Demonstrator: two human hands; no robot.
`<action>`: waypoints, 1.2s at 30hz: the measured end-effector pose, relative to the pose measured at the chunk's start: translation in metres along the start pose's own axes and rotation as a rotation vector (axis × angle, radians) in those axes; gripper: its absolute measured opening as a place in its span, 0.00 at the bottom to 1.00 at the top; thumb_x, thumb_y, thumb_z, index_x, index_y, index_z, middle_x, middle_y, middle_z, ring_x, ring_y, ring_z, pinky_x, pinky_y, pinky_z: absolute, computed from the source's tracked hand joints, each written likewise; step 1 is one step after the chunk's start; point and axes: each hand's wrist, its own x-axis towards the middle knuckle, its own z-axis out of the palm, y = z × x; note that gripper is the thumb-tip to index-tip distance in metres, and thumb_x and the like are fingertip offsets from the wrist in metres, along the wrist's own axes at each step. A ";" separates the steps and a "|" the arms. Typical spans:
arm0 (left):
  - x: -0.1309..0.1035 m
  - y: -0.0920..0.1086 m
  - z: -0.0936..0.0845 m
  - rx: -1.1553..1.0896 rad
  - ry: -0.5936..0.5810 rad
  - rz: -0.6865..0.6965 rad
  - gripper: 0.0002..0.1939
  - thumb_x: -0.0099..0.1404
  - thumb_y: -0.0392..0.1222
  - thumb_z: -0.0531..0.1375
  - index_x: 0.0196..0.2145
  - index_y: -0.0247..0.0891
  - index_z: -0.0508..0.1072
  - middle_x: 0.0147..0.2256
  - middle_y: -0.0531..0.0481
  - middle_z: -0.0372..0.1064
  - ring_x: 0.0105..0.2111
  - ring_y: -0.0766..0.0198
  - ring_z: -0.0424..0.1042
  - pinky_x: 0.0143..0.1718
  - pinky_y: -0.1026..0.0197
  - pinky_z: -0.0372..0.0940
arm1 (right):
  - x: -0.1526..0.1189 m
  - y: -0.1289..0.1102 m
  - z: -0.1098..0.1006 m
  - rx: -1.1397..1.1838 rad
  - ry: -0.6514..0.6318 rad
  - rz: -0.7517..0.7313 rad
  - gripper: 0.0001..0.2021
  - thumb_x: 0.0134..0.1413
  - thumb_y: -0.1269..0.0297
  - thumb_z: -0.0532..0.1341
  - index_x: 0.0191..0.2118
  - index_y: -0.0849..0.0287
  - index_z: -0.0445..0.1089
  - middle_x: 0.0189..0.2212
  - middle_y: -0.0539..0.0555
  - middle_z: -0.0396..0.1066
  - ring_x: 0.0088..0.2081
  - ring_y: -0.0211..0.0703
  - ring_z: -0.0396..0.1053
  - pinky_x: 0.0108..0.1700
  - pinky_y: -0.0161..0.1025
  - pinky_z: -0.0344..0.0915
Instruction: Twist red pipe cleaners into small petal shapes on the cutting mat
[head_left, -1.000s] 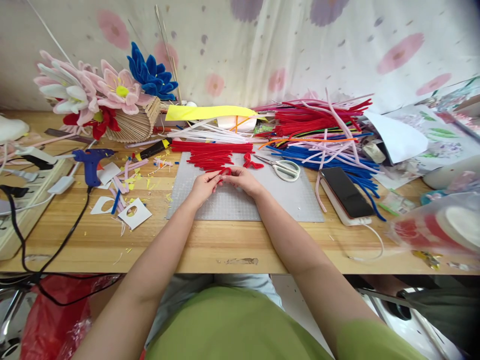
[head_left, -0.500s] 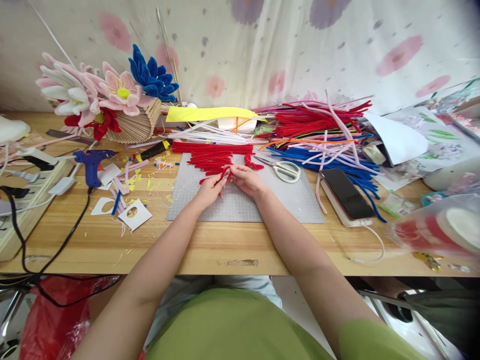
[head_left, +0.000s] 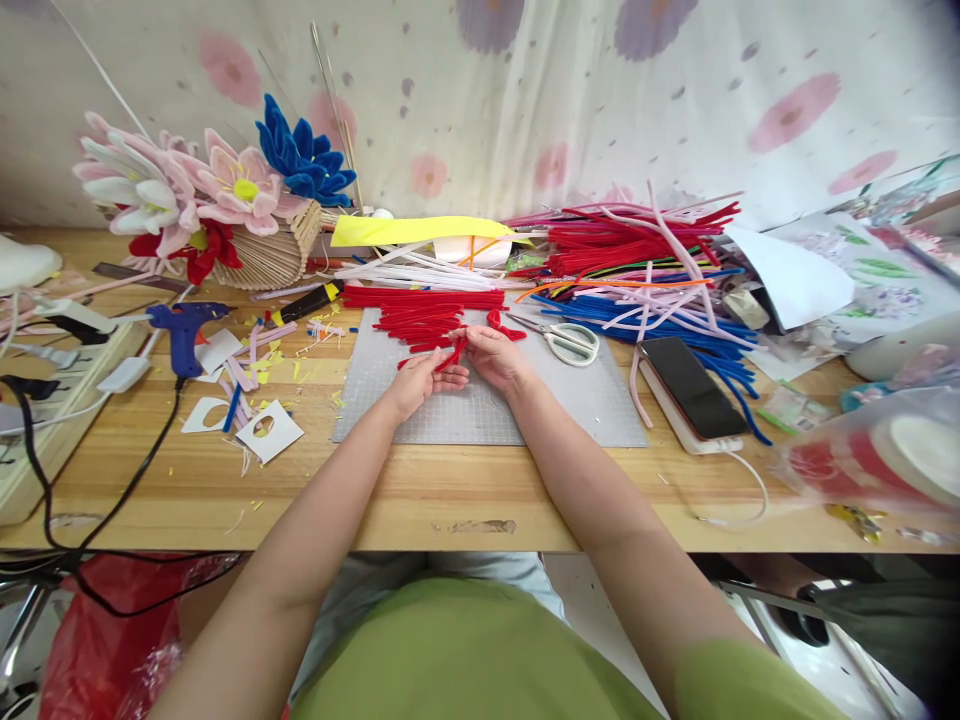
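Between my two hands, above the grey cutting mat, is a red pipe cleaner. My left hand has it near the thumb, with the other fingers stretched out below. My right hand pinches its upper end with thumb and fingertips. Just beyond the hands lies a row of cut red pipe cleaners. A bent red pipe-cleaner piece rests behind my right hand. Scissors with pale green handles lie to the right on the mat.
A blue glue gun, paper scraps and a power strip are at left. Behind them stand fuzzy flowers. Bundled blue pipe cleaners, a phone and a bagged cup occupy the right.
My left fingers have opened out and lie flatter below the red pipe cleaner, which now runs straighter between the hands. My right hand has barely moved.
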 end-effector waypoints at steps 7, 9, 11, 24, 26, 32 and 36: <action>-0.004 0.009 -0.001 0.023 -0.013 -0.101 0.09 0.61 0.40 0.59 0.36 0.31 0.72 0.32 0.42 0.76 0.33 0.58 0.76 0.31 0.60 0.70 | -0.003 0.001 0.003 0.157 -0.104 0.073 0.02 0.45 0.67 0.65 0.27 0.59 0.72 0.28 0.51 0.75 0.28 0.34 0.69 0.28 0.31 0.64; -0.005 0.010 -0.001 0.020 -0.010 -0.130 0.08 0.59 0.38 0.60 0.36 0.31 0.73 0.34 0.42 0.76 0.34 0.57 0.76 0.30 0.60 0.70 | -0.004 0.001 0.004 0.167 -0.108 0.077 0.02 0.45 0.68 0.65 0.26 0.59 0.72 0.27 0.51 0.75 0.27 0.34 0.69 0.29 0.31 0.65; -0.004 0.011 0.000 0.029 0.006 -0.134 0.07 0.57 0.36 0.62 0.34 0.30 0.73 0.33 0.43 0.76 0.33 0.58 0.76 0.30 0.61 0.70 | -0.004 0.001 0.006 0.182 -0.110 0.082 0.02 0.45 0.68 0.65 0.26 0.59 0.71 0.27 0.50 0.75 0.27 0.34 0.69 0.28 0.31 0.65; -0.007 0.013 -0.003 0.003 0.013 -0.144 0.11 0.61 0.43 0.59 0.36 0.31 0.73 0.33 0.42 0.76 0.31 0.60 0.76 0.23 0.65 0.69 | -0.005 -0.001 0.007 0.161 -0.105 0.079 0.05 0.48 0.65 0.63 0.27 0.60 0.68 0.28 0.50 0.74 0.29 0.35 0.71 0.28 0.31 0.65; -0.007 0.013 -0.003 0.023 0.031 -0.139 0.09 0.59 0.41 0.61 0.34 0.31 0.73 0.34 0.43 0.76 0.31 0.61 0.76 0.23 0.66 0.69 | -0.006 -0.001 0.008 0.160 -0.121 0.089 0.05 0.47 0.65 0.64 0.27 0.60 0.68 0.27 0.50 0.74 0.29 0.35 0.71 0.30 0.32 0.66; -0.004 0.008 -0.002 0.129 0.084 -0.135 0.07 0.55 0.37 0.64 0.31 0.31 0.73 0.32 0.44 0.76 0.28 0.64 0.76 0.22 0.68 0.68 | -0.007 0.001 0.009 0.155 -0.130 0.069 0.05 0.46 0.66 0.65 0.26 0.59 0.69 0.27 0.50 0.73 0.29 0.36 0.71 0.34 0.34 0.68; -0.004 0.007 0.001 0.231 0.137 -0.077 0.08 0.51 0.36 0.66 0.29 0.30 0.73 0.31 0.44 0.75 0.28 0.64 0.75 0.23 0.67 0.68 | -0.005 0.005 0.008 0.132 -0.097 0.065 0.05 0.45 0.65 0.66 0.26 0.60 0.70 0.27 0.50 0.73 0.30 0.36 0.71 0.35 0.34 0.68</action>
